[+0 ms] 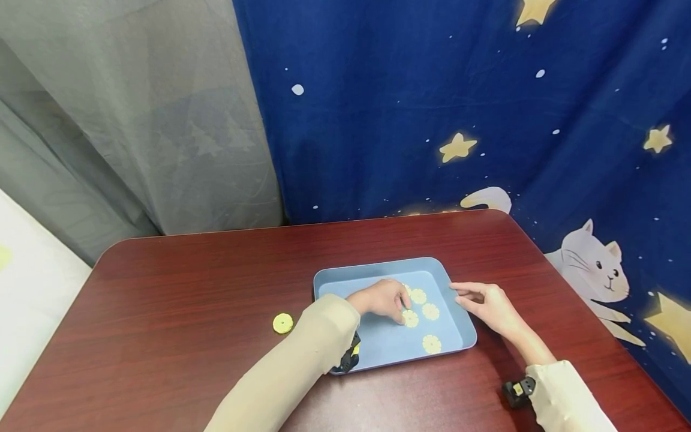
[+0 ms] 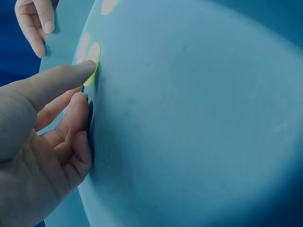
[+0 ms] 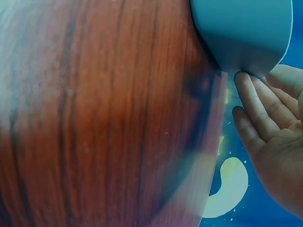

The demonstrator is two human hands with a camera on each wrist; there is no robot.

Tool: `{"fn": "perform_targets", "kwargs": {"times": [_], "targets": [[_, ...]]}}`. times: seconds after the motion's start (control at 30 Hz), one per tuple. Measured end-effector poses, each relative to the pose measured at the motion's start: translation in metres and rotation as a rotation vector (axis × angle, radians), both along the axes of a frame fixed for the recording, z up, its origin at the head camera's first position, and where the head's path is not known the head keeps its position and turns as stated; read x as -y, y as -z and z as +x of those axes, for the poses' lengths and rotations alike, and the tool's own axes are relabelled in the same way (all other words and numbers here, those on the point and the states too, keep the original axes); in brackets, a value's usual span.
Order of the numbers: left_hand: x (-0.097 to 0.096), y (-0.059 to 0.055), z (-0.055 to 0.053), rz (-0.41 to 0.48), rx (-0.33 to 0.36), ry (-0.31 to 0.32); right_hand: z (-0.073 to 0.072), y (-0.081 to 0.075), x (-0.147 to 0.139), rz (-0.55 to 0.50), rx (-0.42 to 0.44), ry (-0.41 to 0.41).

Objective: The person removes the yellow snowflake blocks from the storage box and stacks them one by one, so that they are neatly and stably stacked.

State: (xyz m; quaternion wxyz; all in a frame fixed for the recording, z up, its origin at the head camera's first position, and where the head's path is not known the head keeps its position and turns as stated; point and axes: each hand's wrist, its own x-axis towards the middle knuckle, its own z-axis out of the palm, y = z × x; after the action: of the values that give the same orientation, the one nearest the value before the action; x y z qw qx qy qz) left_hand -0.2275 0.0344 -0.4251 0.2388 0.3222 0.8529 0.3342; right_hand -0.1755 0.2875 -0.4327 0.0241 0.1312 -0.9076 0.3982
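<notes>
A blue rectangular tray [image 1: 372,354] lies on the table with several pale yellow scalloped discs on its floor, toward its right side. Reaching into it, my left hand [image 1: 382,298] has thumb and fingers curled at a yellow disc [image 1: 411,318]. In the left wrist view the thumb tip of the left hand [image 2: 52,113] overlaps a yellow disc [image 2: 91,78]. My right hand [image 1: 493,306] is at the tray's right wall, fingers extended. Seen from the right wrist, the right hand's fingertips [image 3: 242,78] touch the lower outside of the tray [image 3: 244,38].
Left of the tray, a yellow round piece with a small centre hole [image 1: 283,323] lies on the reddish-brown table [image 1: 205,300]. Behind the table hang a grey curtain [image 1: 135,120] and a blue curtain [image 1: 367,120] with stars and a cat.
</notes>
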Motion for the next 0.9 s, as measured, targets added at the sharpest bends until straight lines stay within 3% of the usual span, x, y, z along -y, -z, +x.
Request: {"fn": "perform_targets", "kwargs": {"times": [0.57, 0.9], "targets": [[-0.0052, -0.0043, 0.0050, -0.061, -0.030, -0.031, 0.0014, -0.0015, 0.0014, -0.003, 0.003, 0.004], [-0.0060, -0.0005, 0.0035, -0.060, -0.050, -0.023, 0.0018, -0.0017, 0.0011, -0.004, -0.001, 0.005]]}}
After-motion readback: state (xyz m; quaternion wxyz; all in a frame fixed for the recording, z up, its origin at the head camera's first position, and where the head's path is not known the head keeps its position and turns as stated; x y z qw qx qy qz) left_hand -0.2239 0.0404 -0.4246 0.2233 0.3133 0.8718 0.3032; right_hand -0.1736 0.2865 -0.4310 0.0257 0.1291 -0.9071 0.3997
